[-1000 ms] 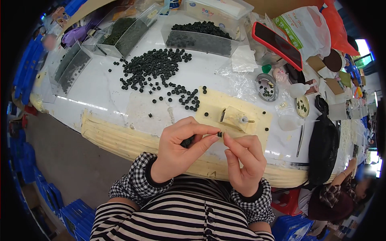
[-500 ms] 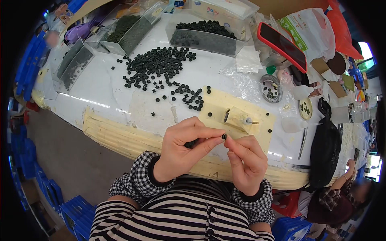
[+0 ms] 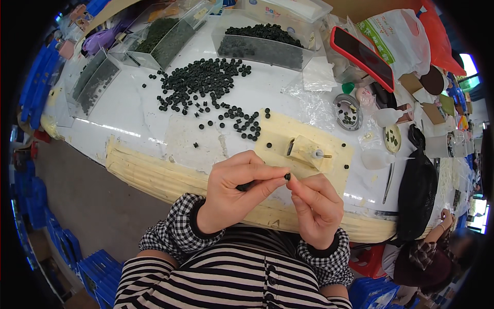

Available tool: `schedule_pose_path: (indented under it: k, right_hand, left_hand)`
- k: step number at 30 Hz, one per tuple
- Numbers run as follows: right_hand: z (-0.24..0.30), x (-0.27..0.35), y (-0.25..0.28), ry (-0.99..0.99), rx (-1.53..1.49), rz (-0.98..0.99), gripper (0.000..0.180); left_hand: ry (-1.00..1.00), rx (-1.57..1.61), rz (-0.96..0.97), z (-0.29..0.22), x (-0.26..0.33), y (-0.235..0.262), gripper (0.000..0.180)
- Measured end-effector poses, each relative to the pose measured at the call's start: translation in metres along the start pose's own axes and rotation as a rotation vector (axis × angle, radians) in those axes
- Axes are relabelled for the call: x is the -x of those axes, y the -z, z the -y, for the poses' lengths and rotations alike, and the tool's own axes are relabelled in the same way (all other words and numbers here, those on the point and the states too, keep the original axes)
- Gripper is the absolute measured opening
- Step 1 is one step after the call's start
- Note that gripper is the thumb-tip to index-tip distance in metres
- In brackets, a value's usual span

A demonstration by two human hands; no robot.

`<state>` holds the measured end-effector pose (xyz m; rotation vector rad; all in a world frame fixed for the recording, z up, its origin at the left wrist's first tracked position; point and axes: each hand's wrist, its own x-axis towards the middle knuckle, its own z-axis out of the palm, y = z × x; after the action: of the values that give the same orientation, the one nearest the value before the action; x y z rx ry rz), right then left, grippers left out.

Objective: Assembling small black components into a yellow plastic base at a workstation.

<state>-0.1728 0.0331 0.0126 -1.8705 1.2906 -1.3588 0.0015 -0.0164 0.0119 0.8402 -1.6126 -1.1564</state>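
Observation:
Between thumb and index finger, my left hand (image 3: 234,188) pinches a small round black part (image 3: 287,176) shaped like a tiny spool. More black parts show inside its curled fingers. My right hand (image 3: 317,206) is closed, its index fingertip touching the other side of that part. Both hands are over the table's near edge, in front of a wrapped block (image 3: 310,154) with a metal pin, fixed on a yellow taped sheet (image 3: 288,125). Beyond them spreads a heap of the same black parts (image 3: 198,80), with several strays near the sheet.
Clear bins (image 3: 257,54) of black parts stand at the back. A red-cased phone (image 3: 363,59) leans at the back right. Below it are a round dish (image 3: 348,112), a squeeze bottle (image 3: 378,158), tweezers (image 3: 388,183) and a black bag (image 3: 416,190). Another person (image 3: 429,257) sits at the right.
My hands keep nearly the same place and pinch. The small black part has turned slightly between the fingertips.

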Motion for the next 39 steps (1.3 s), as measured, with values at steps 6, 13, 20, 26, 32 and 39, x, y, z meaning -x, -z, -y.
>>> schedule_pose_path:
  k: [6,13,20,26,32,39]
  right_hand:
    - [0.0001,0.0001,0.0003,0.002,-0.003,0.007,0.036]
    - [-0.0006,0.0008,-0.0001,0.000,-0.018,0.008,0.036]
    - [-0.0012,0.0009,-0.0001,0.014,-0.018,0.005,0.035]
    - [-0.0018,0.0009,-0.0001,0.018,-0.018,0.006,0.035]
    - [-0.0016,0.0017,-0.0002,0.014,-0.011,0.008,0.036]
    - [0.0001,0.0006,-0.0004,0.017,-0.011,-0.006,0.038]
  left_hand:
    - [-0.010,0.008,-0.001,0.0010,0.0008,0.0002,0.024]
    - [-0.019,0.000,0.005,0.0022,0.0009,0.0006,0.024]
    - [-0.012,-0.002,0.008,0.0014,0.0011,0.0005,0.024]
    - [-0.020,-0.002,0.017,0.0025,0.0010,0.0015,0.023]
    - [-0.016,0.000,0.009,0.0020,0.0009,0.0006,0.024]
    - [0.015,0.027,0.013,0.0011,0.0008,0.0012,0.024]
